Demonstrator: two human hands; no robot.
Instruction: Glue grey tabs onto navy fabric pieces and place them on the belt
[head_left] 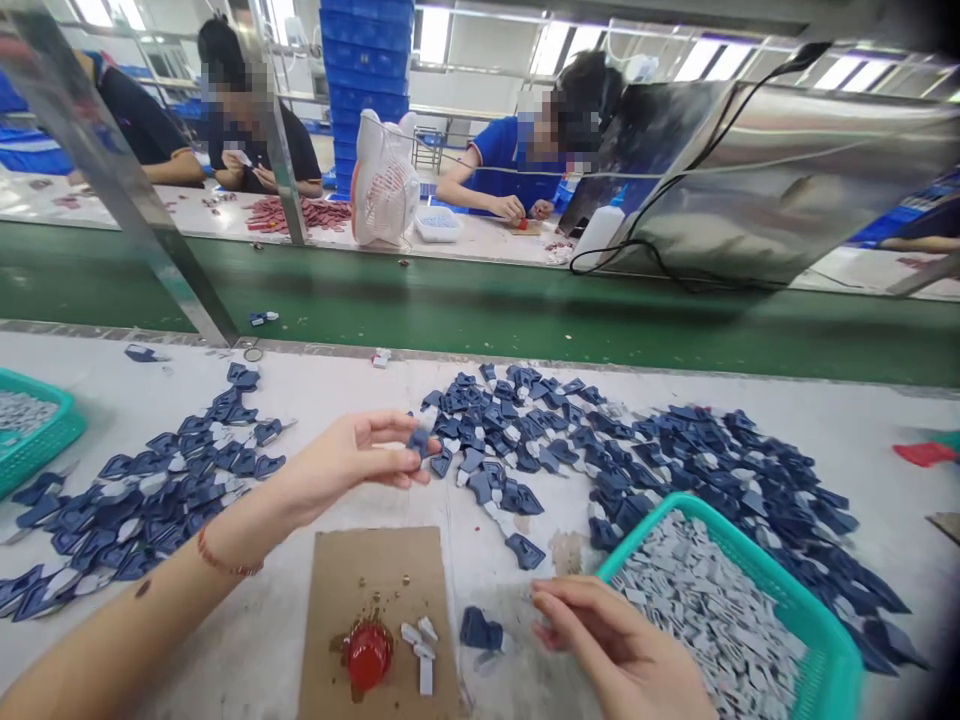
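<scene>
My left hand (367, 455) is raised over the white table, pinching a small dark blue plastic piece (420, 440) between thumb and fingertips. At the lower right, my right hand (622, 645) has thumb and index finger pressed together; whatever they hold, if anything, I cannot make out. Between the hands lies a cardboard sheet (375, 560) bearing a round red object (369, 655) ringed by brownish wet-looking stains. Several small pale grey pieces (425, 672) sit beside it. One dark blue piece (480, 630) rests just right of the cardboard. A green basket (844, 640) full of grey pieces (712, 600) stands beside my right hand.
Heaps of blue-and-grey pieces cover the left (150, 490) and the right (697, 450) of the table. Another green basket (67, 435) is at the left edge. Beyond a metal post (135, 180) and a green belt (480, 310), several people work at the opposite table.
</scene>
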